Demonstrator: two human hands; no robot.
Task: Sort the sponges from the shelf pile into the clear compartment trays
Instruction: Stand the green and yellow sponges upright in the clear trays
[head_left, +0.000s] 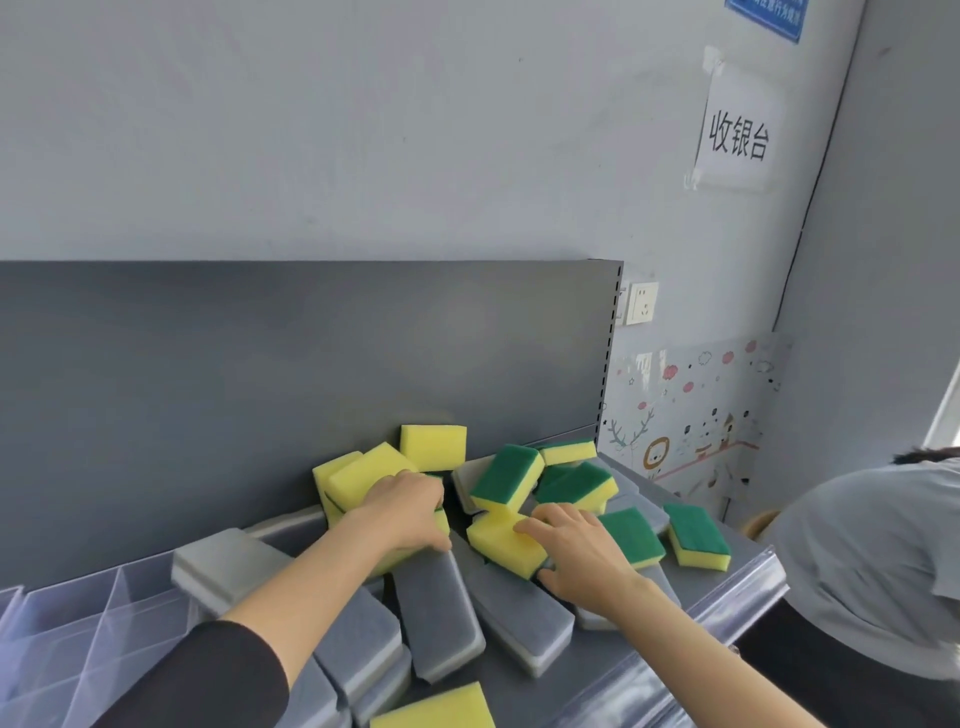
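Head view: a pile of sponges (519, 519) lies on a grey shelf (737, 592) against its dark back panel (311, 364). The left grip (410, 512) is set on the pile's left side, its fingers curled down round a left sponge (441, 522), yellow and mostly hidden beneath the palm. The right grip (576, 551) is laid on a yellow sponge (498, 540) near the pile's middle: the fingers are spread over its top and the thumb is pressed to its near edge, so that it is pinched. Green-topped sponges (506, 475) are scattered behind and to the right of that grip, and grey sponges (436, 613) are strewn below both forearms. One upright sponge (432, 447) is leaned on the back panel. Clear trays (78, 623) with dividers are seen at the shelf's left end, just beside the grey sponges; no sponge can be made out in them. A second person (872, 545) in grey is bent over at the right edge. A paper sign (737, 137) is taped to the wall.
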